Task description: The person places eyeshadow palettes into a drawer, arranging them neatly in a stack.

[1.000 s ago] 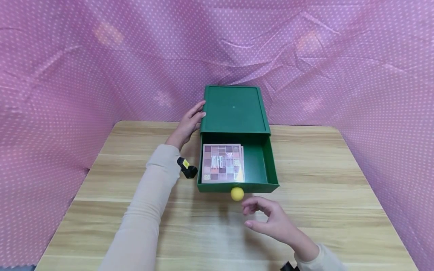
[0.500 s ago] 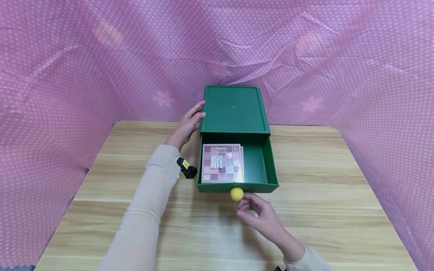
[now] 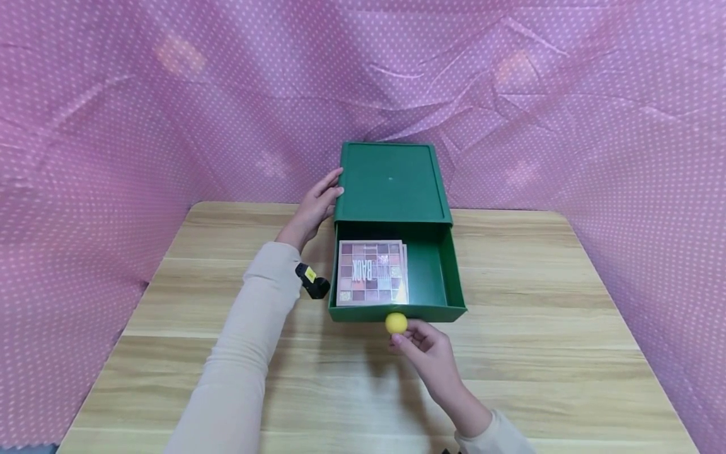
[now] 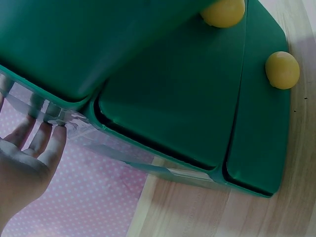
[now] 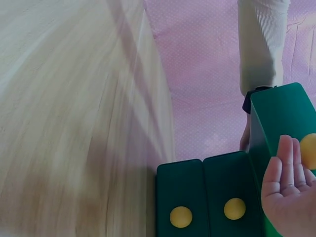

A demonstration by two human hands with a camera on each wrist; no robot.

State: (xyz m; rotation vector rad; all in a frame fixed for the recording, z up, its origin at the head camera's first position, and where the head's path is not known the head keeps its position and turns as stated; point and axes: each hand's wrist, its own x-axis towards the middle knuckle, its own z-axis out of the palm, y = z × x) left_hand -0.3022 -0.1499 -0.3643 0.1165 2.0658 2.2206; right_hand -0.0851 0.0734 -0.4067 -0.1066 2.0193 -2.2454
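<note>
A green drawer cabinet (image 3: 391,183) stands on the table with its top drawer (image 3: 428,284) pulled out. Inside, at the drawer's left, lies a pinkish eyeshadow palette (image 3: 371,274) on another flat piece whose edge peeks out. My left hand (image 3: 312,211) rests its fingers against the cabinet's left side, also visible in the left wrist view. At the drawer front, my right hand (image 3: 437,359) has its thumb and forefinger at the yellow knob (image 3: 396,323), pinching it. In the right wrist view the other fingers (image 5: 286,168) are straight beside that knob.
Two lower drawers (image 5: 180,182) are pushed in, each bearing a yellow knob (image 5: 180,217). Pink dotted cloth (image 3: 363,69) hangs behind and on both sides of the wooden table (image 3: 556,328).
My right hand has moved left and slightly up to the yellow knob, its thumb and forefinger coming to it. The left hand, drawer and palette have stayed put.
</note>
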